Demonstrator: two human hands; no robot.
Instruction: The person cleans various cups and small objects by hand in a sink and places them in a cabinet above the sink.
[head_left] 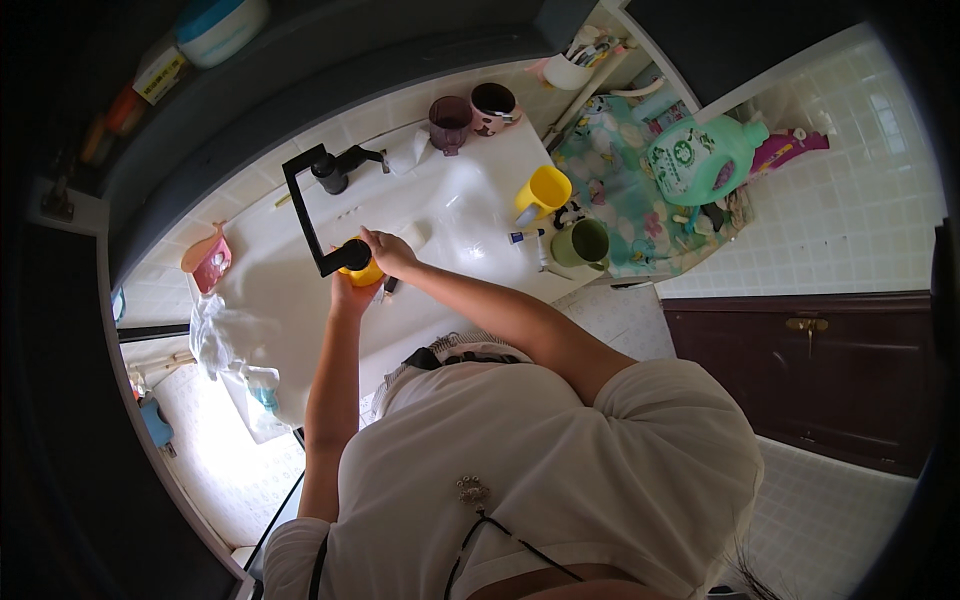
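Note:
My left hand (353, 296) is wrapped round the lower side of a yellow cup (372, 273) over the white sink basin (275, 330). My right hand (393, 254) closes on the same cup from the right, near its rim. Directly above the cup hangs the outlet of a black angled faucet (305, 215), which hides part of it. Whether water is running cannot be made out. A small dark object (391, 285) shows just below my right wrist, too small to name.
On the counter's right stand another yellow cup (548, 188), a green mug (580, 243) and a small tube (525, 237). A purple cup (450, 122) and pink mug (493, 105) stand behind. A white cloth (213, 335) hangs left; a green detergent bottle (700, 160) stands far right.

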